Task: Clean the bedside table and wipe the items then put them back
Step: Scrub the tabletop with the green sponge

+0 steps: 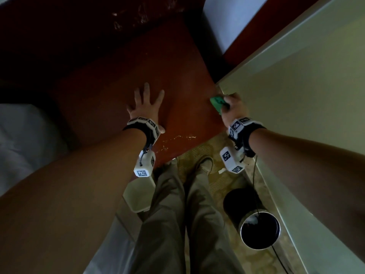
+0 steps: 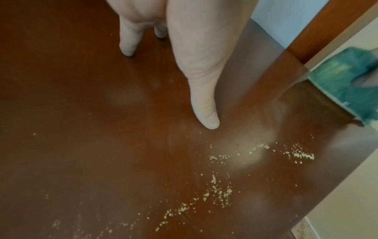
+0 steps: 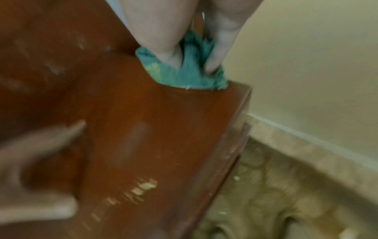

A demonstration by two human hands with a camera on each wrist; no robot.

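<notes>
We see the bedside table (image 1: 110, 91), its reddish-brown top filling the middle of the head view, with a bunched green cloth (image 1: 216, 102) pressed down at its right edge, right where the tabletop meets the pale wall (image 1: 296, 95). The right hand (image 1: 233, 107) grips that cloth, thumb and fingers curled into its folds, as the right wrist view shows, though that picture is blurred. The left hand (image 1: 145, 106) lies flat on the tabletop near its middle, fingers spread and straight, the thumb pointing toward the table's near edge; it holds nothing. Between the thumb and the front edge we see a scatter of pale crumbs (image 2: 220, 192) across the wood, with another small cluster nearer the cloth's side. Faint dull smears show on the glossy surface around the left hand. Both wrists carry dark bands with white marker blocks (image 1: 143, 164). Below the table we see the person's khaki trousers (image 1: 177, 214) and a shoe on a patterned floor (image 3: 266, 202). A dark cylindrical bin (image 1: 256, 224) with a shiny rim stands on the floor by the wall, and a pale pillow (image 1: 23, 139) lies at the left.
</notes>
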